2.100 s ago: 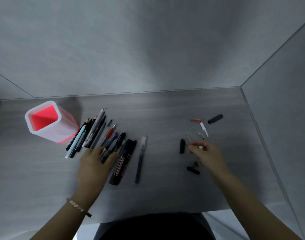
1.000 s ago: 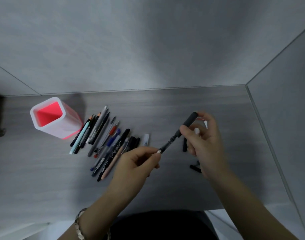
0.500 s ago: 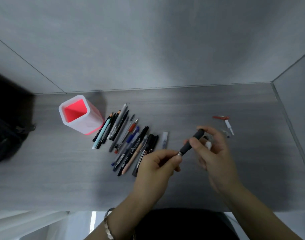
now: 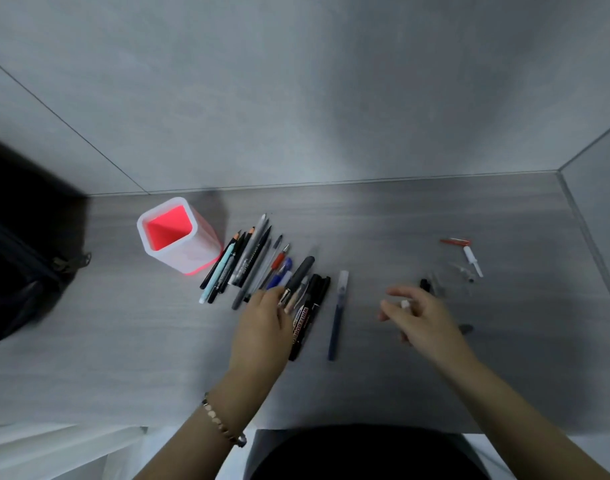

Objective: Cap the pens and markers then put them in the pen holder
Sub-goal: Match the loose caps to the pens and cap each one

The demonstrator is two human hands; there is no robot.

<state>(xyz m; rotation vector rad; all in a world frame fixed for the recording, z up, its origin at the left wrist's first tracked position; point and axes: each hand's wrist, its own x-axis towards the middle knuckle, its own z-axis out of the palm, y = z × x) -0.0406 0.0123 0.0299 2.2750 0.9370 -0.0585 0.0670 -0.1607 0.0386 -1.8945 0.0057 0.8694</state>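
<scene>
Head view: on the desk [image 4: 383,216] the pen holder [image 4: 173,233] is seen empty, the pens and markers [image 4: 262,268] beside it are touched by the loosely curled left hand [image 4: 263,327], and loose caps [image 4: 464,258] are neared by the spread right hand [image 4: 419,317], so most work is judged undone.

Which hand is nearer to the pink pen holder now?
The left hand. It rests on the row of pens just right of the pen holder; the right hand is much farther right, near the loose caps.
</scene>
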